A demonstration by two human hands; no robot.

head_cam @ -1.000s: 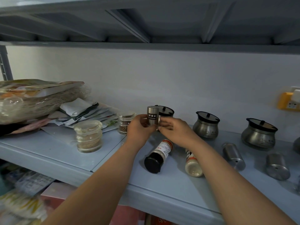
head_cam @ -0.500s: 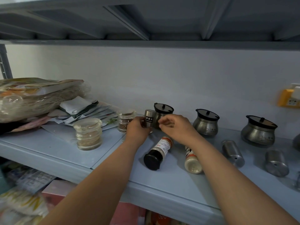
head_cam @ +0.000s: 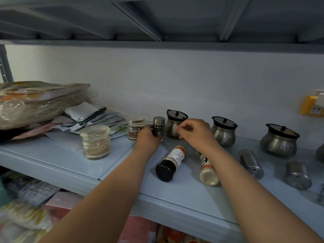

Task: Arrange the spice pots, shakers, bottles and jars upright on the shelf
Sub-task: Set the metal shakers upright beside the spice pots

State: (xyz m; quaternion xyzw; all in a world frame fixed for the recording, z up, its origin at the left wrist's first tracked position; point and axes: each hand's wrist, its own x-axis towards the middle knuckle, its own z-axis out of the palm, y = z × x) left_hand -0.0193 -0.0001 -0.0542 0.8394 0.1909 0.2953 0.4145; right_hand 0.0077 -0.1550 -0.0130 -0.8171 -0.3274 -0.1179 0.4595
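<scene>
A small steel shaker with a black label (head_cam: 159,126) stands upright on the blue shelf (head_cam: 73,165), and my left hand (head_cam: 148,137) grips its lower part. My right hand (head_cam: 193,132) hovers just right of it, fingers loosely curled and holding nothing, in front of a steel pot with a black lid (head_cam: 175,123). Below my hands a black-capped bottle (head_cam: 170,163) and a white pepper bottle (head_cam: 207,170) lie on their sides. Two steel shakers (head_cam: 251,163) (head_cam: 298,174) also lie toppled at the right.
Two more lidded steel pots (head_cam: 223,131) (head_cam: 279,140) stand along the back wall. Two glass jars (head_cam: 96,142) (head_cam: 135,128) stand upright at the left, beside a pile of packets and bags (head_cam: 40,104). A yellow socket box (head_cam: 311,107) hangs on the wall.
The labelled shaker came down from between both hands and now stands on the shelf left of the first pot. My right hand has let go of it; my left still holds it.
</scene>
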